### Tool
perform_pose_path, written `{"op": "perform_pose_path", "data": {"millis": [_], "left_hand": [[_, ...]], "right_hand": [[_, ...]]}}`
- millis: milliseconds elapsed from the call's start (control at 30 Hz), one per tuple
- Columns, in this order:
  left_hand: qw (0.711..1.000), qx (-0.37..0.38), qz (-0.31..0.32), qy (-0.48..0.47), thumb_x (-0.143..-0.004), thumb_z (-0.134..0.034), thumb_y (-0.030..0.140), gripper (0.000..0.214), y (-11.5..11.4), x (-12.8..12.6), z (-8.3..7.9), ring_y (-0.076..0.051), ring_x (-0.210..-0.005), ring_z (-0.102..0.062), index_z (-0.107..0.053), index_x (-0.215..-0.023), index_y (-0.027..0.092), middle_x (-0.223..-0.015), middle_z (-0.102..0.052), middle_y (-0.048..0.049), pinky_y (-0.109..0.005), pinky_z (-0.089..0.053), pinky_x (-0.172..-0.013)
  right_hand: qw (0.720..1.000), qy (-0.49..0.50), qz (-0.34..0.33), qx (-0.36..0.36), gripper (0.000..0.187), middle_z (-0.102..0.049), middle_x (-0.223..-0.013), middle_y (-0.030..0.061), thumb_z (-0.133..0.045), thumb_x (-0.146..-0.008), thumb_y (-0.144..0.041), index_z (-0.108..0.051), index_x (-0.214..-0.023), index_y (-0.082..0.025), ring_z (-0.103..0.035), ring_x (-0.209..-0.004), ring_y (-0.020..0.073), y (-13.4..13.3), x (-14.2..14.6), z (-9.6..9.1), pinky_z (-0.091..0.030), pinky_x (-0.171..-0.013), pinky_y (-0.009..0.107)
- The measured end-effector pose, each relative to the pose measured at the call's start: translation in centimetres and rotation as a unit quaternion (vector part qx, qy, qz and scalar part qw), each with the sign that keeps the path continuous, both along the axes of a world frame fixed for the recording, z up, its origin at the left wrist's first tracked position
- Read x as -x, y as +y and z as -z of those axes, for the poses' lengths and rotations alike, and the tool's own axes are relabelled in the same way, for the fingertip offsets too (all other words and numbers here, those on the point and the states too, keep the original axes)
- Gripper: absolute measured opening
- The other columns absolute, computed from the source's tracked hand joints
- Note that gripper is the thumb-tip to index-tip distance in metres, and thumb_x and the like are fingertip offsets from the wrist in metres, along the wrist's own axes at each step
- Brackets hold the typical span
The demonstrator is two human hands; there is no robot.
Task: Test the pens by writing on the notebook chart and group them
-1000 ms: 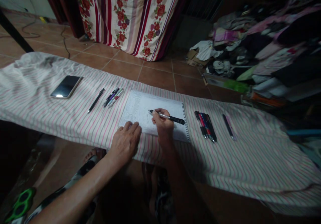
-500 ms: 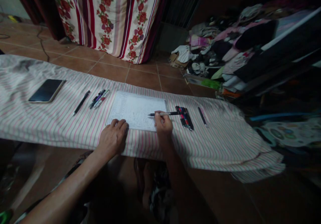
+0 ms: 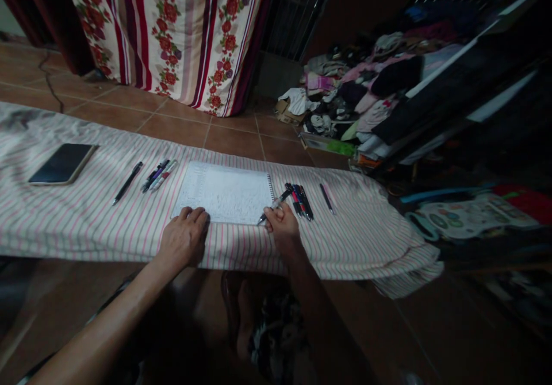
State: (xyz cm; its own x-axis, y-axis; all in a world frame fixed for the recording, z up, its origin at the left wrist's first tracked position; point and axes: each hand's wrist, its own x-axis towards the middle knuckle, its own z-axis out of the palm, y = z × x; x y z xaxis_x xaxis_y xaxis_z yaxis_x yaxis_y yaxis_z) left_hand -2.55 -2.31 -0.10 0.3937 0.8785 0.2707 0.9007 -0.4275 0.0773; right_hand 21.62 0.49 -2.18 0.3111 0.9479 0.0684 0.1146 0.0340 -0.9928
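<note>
A spiral notebook [image 3: 228,192] lies on the striped cloth, its page filled with faint marks. My left hand [image 3: 185,233] rests on the notebook's near left corner, fingers lying down and holding nothing. In my right hand [image 3: 282,224] is a pen [image 3: 281,199], pinched between thumb and fingers, tilted with its tip near the page's lower right corner. Just right of the notebook sits a group of dark and red pens [image 3: 301,202]. Beyond it lies a single slim pen [image 3: 326,199]. Left of the notebook are several pens [image 3: 158,176] bunched together and one black pen [image 3: 127,184].
A dark-screened tablet or phone [image 3: 64,164] lies toward the left of the striped cloth [image 3: 241,247]. Behind hangs a floral curtain [image 3: 172,40] above the tiled floor [image 3: 235,143]. Piled clothes [image 3: 357,86] and a cardboard box [image 3: 288,112] are at the back right.
My right hand has turned the pen from nearly level to a steep slant, its tip now lower on the page's right side. The view has shifted right. My left hand stays on the corner.
</note>
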Motion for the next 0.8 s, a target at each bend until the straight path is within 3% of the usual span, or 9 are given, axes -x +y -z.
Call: {"op": "perform_pose_path", "data": {"millis": [167, 300, 367, 433, 500, 567, 800], "left_hand": [[1.0, 0.0, 0.006, -0.005, -0.079, -0.044, 0.009, 0.028, -0.1, 0.1, 0.0, -0.027, -0.098, -0.051, -0.059, -0.102, 0.016, -0.109, -0.062, -0.01, -0.036, -0.05, -0.072], [1.0, -0.004, 0.012, -0.019, -0.079, -0.044, 0.008, 0.03, 0.0, 0.2, 0.2, -0.027, -0.098, -0.051, -0.059, -0.104, 0.016, -0.11, -0.061, -0.0108, -0.036, -0.05, -0.07], [1.0, 0.001, 0.011, -0.011, -0.079, -0.044, 0.008, 0.029, -0.1, 0.2, 0.1, -0.027, -0.099, -0.051, -0.059, -0.104, 0.015, -0.111, -0.061, -0.0109, -0.036, -0.05, -0.07], [1.0, 0.008, 0.007, 0.001, -0.08, -0.043, 0.008, 0.029, -0.1, 0.1, 0.0, -0.028, -0.099, -0.05, -0.059, -0.103, 0.014, -0.112, -0.061, -0.011, -0.036, -0.049, -0.07], [1.0, 0.009, 0.005, 0.005, -0.08, -0.044, 0.008, 0.029, -0.2, 0.1, -0.1, -0.028, -0.099, -0.05, -0.059, -0.103, 0.013, -0.112, -0.061, -0.011, -0.036, -0.05, -0.07], [1.0, 0.004, 0.005, 0.001, -0.079, -0.044, 0.008, 0.029, -0.1, 0.2, 0.0, -0.028, -0.099, -0.051, -0.059, -0.104, 0.014, -0.113, -0.061, -0.0111, -0.036, -0.05, -0.07], [1.0, 0.005, 0.009, 0.002, -0.079, -0.044, 0.009, 0.031, -0.1, 0.2, 0.3, -0.028, -0.1, -0.05, -0.058, -0.106, 0.015, -0.117, -0.06, -0.0112, -0.038, -0.051, -0.07]], "right_hand": [[0.999, -0.012, -0.01, 0.048, 0.047, -0.048, -0.046, -0.0098, -0.067, -0.061, -0.046, -0.055, -0.094, -0.015, -0.042, -0.035, 0.0069, -0.4, -1.7, -1.2, -0.028, -0.034, 0.018], [0.997, -0.046, 0.036, 0.05, 0.049, -0.053, -0.053, -0.0061, -0.064, -0.063, -0.048, -0.06, -0.095, -0.012, -0.045, -0.042, 0.008, -0.6, -3.8, -2.4, -0.034, -0.042, 0.021], [0.989, -0.119, 0.067, 0.06, 0.044, -0.057, -0.058, -0.0031, -0.061, -0.066, -0.048, -0.064, -0.092, -0.012, -0.051, -0.051, 0.0104, -0.6, -5.4, -3.0, -0.039, -0.051, 0.024], [0.967, -0.231, 0.096, 0.052, 0.038, -0.06, -0.062, -0.0005, -0.056, -0.072, -0.045, -0.065, -0.09, -0.013, -0.055, -0.06, 0.0139, -0.5, -7.2, -3.5, -0.041, -0.061, 0.027], [0.936, -0.317, 0.123, 0.09, 0.04, -0.062, -0.064, 0.0009, -0.056, -0.073, -0.042, -0.064, -0.099, -0.014, -0.058, -0.065, 0.0166, -0.3, -9.0, -3.9, -0.042, -0.065, 0.029], [0.909, -0.37, 0.142, 0.127, 0.045, -0.064, -0.068, 0.0035, -0.056, -0.074, -0.04, -0.06, -0.108, -0.012, -0.06, -0.07, 0.0186, -0.1, -10.7, -4.1, -0.042, -0.068, 0.029], [0.837, -0.494, 0.143, 0.187, 0.032, -0.07, -0.085, 0.0083, -0.053, -0.076, -0.037, -0.066, -0.099, -0.018, -0.063, -0.081, 0.0222, 0.6, -14.4, -3.7, -0.042, -0.068, 0.03]]}}
